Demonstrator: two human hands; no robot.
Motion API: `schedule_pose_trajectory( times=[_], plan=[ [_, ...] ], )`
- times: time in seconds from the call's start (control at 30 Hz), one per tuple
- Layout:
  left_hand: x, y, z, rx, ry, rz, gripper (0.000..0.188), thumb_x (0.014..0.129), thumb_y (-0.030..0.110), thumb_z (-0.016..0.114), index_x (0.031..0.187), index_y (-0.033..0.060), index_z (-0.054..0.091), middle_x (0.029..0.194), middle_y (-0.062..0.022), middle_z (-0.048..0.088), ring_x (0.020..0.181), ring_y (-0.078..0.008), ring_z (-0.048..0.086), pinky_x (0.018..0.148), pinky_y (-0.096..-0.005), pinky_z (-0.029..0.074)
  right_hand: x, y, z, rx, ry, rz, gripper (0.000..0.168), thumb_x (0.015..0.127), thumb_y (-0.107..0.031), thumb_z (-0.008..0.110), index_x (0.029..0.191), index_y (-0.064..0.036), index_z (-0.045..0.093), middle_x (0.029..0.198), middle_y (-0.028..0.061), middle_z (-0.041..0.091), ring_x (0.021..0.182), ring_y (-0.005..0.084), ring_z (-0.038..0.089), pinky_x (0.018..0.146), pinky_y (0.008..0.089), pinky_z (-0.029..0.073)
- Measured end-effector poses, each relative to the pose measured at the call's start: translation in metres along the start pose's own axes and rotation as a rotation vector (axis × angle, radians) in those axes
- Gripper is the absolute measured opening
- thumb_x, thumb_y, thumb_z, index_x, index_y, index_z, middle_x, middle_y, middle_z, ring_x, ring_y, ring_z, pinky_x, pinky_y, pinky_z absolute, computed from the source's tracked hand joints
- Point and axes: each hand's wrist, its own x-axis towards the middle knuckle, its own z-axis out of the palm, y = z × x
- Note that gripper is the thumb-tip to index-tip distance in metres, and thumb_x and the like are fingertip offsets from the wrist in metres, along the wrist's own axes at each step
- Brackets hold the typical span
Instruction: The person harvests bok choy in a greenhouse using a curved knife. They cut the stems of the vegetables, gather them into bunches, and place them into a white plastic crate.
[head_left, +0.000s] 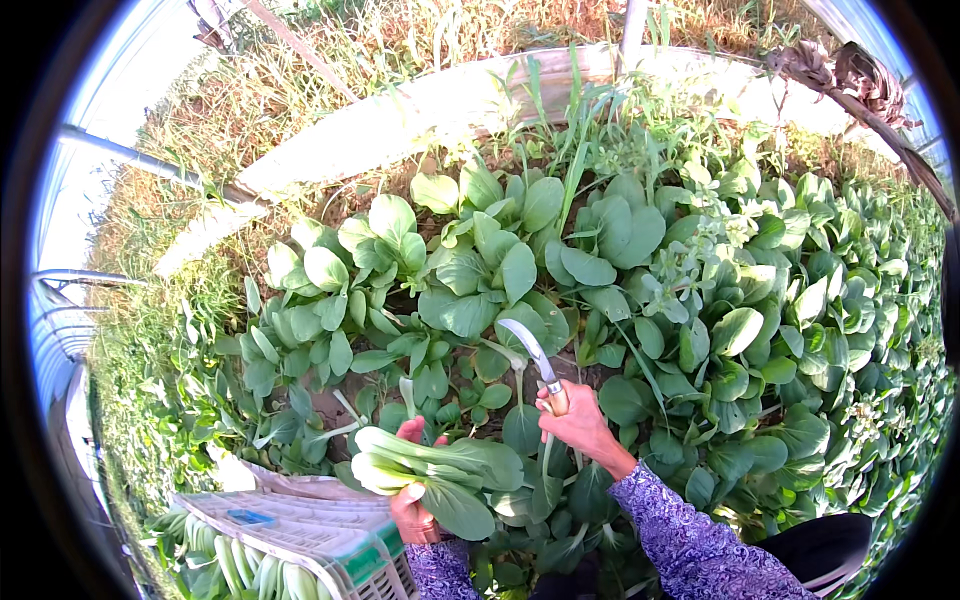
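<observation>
My left hand (414, 499) grips a cut head of bok choy (439, 469), its pale stem end to the left and its green leaves to the right. In my right hand (581, 424) is a sickle (531, 346), held by its short handle with the curved blade pointing up and left. The blade stands apart from the held head, over growing bok choy plants (480, 277). Beneath both hands lie loose leaves and trimmed stalks (409, 394).
At lower left stands a plastic crate (300, 517) holding bok choy heads (255, 566). Dense bok choy (750, 375) spreads to the right. A pale plastic sheet (420, 112) borders the bed. Metal greenhouse poles (150, 161) and a dried stalk (877, 120) rise at the edges.
</observation>
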Motion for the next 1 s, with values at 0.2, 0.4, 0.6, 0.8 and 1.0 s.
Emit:
schedule_pose_trajectory(
  times=[0.2,0.4,0.6,0.8,1.0],
  plan=[
    [0.042,0.033,0.025,0.405,-0.314,0.033,0.058,0.061,0.011,0.067,0.112,0.0018,0.042,0.093,-0.0147,0.057,0.088,-0.0273,0.058,0.081,-0.0431,0.046,0.029,0.036,-0.002,-0.743,0.057,-0.413,0.026,0.082,-0.023,0.057,0.083,0.003,0.049,0.065,0.0197,0.051,0.059,0.0383,0.047,0.059,0.0445,0.038],
    [0.130,-0.024,0.137,1.710,-0.875,0.521,0.043,0.059,0.005,0.064,0.101,0.0012,0.055,0.120,-0.0276,0.043,0.069,-0.0319,0.061,0.062,-0.0363,0.050,0.065,0.060,-0.055,-0.293,0.245,0.089,0.034,0.085,-0.026,0.049,0.076,0.006,0.046,0.062,0.0115,0.049,0.042,0.0176,0.051,0.040,0.0302,0.041],
    [0.198,-0.072,0.094,2.139,-0.795,0.461,0.033,0.061,0.004,0.059,0.094,-0.0008,0.057,0.117,-0.0346,0.040,0.062,-0.0340,0.060,0.057,-0.0385,0.050,0.071,0.043,-0.049,-0.124,0.129,0.199,0.048,0.088,-0.043,0.045,0.097,0.004,0.041,0.076,0.0083,0.047,0.047,0.0116,0.047,0.044,0.0264,0.040],
    [0.183,-0.065,0.044,1.936,-0.656,0.472,0.046,0.063,0.001,0.057,0.108,0.0081,0.056,0.108,-0.0217,0.050,0.068,-0.0346,0.059,0.060,-0.0395,0.049,0.112,0.095,-0.038,-0.869,0.300,-0.633,0.033,0.091,-0.029,0.044,0.086,0.003,0.049,0.068,0.0125,0.046,0.045,0.0201,0.050,0.043,0.0319,0.041],
    [0.176,-0.063,0.012,1.881,-0.518,0.450,0.052,0.062,0.000,0.055,0.112,0.0169,0.057,0.112,-0.0144,0.054,0.075,-0.0312,0.061,0.062,-0.0385,0.049,0.128,0.071,-0.034,-0.588,0.022,0.035,0.032,0.084,-0.006,0.043,0.114,0.001,0.047,0.083,0.0161,0.046,0.079,0.0310,0.046,0.067,0.0394,0.038]
  ],
)
